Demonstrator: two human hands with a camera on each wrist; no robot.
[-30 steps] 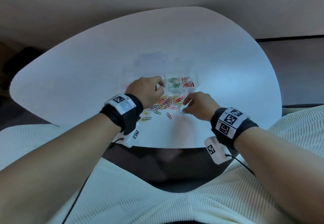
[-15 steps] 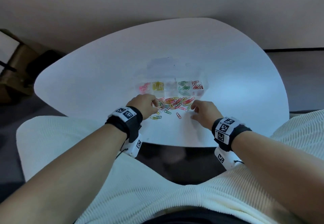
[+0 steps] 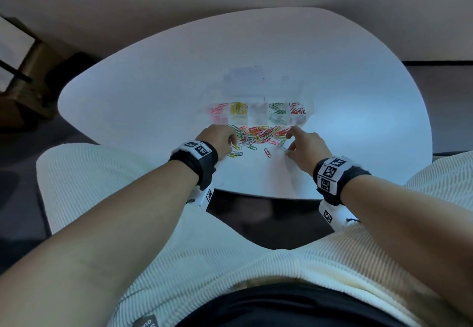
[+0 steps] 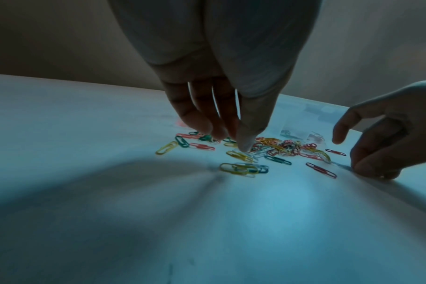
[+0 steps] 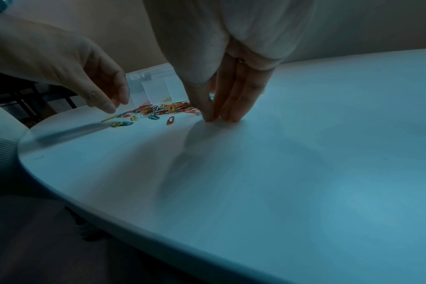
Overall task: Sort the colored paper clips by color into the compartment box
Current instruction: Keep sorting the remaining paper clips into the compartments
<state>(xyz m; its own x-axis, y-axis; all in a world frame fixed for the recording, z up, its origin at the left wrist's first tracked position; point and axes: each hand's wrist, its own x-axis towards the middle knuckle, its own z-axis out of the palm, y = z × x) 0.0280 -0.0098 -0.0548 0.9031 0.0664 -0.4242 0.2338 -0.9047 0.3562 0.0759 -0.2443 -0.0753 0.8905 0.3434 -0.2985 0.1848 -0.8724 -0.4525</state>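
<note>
Both hands are working the pile (image 3: 258,133): right hand (image 3: 305,147) fingers pinching a pale clip, left hand (image 3: 217,141) open, fingertips pressing one; better sliding singles free first

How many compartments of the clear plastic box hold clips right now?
4 plainly, left to right: pink paper clips, yellow paper clips, green paper clips, red paper clips. The pale middle compartment is too washed out to tell.

We see bare desk (image 3: 153,111) around both hands; only the loose clip pile (image 3: 258,133) lies between them and the compartment box (image 3: 311,111).
</note>
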